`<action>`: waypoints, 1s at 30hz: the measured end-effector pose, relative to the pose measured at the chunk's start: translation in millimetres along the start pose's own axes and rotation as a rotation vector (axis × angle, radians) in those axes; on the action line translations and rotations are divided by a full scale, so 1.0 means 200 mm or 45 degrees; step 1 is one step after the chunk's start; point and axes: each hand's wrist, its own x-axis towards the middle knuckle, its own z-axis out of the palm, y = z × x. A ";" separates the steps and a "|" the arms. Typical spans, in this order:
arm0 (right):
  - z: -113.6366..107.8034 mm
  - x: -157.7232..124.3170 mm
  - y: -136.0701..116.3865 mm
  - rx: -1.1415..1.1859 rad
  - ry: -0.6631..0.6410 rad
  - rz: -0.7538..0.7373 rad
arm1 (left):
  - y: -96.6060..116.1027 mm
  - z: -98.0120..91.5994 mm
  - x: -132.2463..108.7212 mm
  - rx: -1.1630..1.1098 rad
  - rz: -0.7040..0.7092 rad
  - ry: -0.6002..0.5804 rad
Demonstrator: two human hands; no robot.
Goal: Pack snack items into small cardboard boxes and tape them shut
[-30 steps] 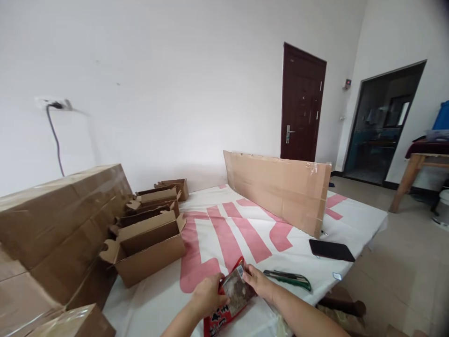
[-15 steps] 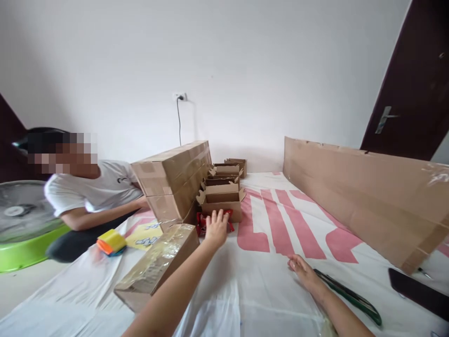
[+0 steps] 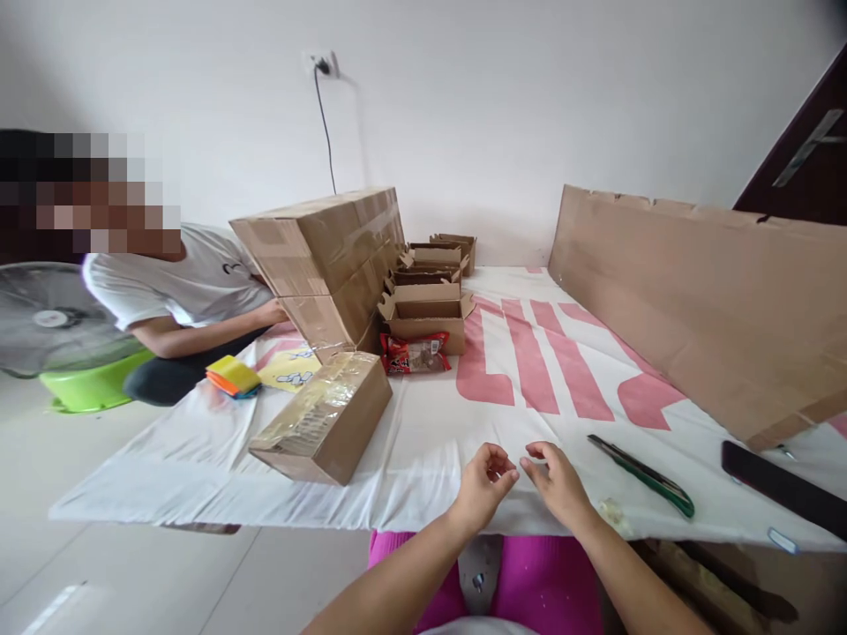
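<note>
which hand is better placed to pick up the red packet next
Probably the left hand: it looks empty and is nearer the red packet, which lies forward and to the left of both hands. The right hand, also looking empty, is farther off and closer to the green cutter.
</note>
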 end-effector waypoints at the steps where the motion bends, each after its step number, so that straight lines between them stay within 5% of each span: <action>1: 0.02 -0.03 -0.02 0.003 -0.003 -0.011 | 0.00 -0.01 -0.02 -0.078 -0.018 0.012; 11: 0.07 -0.16 -0.11 0.297 -0.092 0.097 | 0.01 0.00 -0.11 -0.257 -0.150 0.071; 16: 0.11 -0.20 -0.17 0.689 -0.258 0.237 | 0.05 0.04 -0.15 -0.618 -0.269 -0.068; 22: 0.03 -0.21 -0.14 0.891 -0.149 0.325 | 0.05 -0.02 -0.14 -0.953 -0.309 -0.034; 30: -0.02 -0.38 -0.19 0.167 -0.124 -0.285 | 0.05 -0.01 -0.23 -0.566 -0.353 -0.376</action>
